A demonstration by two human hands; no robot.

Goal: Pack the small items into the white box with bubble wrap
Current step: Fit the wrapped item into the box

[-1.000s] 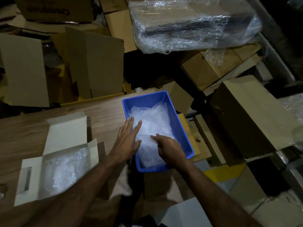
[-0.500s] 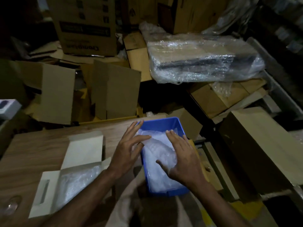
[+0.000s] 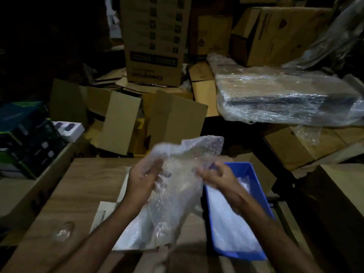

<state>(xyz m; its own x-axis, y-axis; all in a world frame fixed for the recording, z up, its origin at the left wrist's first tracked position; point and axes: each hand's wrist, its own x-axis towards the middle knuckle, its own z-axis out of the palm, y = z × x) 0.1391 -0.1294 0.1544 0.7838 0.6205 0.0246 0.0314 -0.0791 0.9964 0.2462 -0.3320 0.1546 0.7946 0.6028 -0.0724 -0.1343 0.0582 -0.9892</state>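
Left hand and right hand both gripping a sheet of bubble wrap, held up above the tabletop. Sheet hanging over the open white box, more wrap inside. Blue bin just right of box, wrap inside. Cardboard boxes piled behind.

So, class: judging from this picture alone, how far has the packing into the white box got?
Done: the white box lies open on the table, with some wrap already inside.
In hand: the left hand and right hand hold a sheet of bubble wrap up over the box, beside the blue bin, which holds more wrap.
Left: no small items show in the box, and its lid is open.
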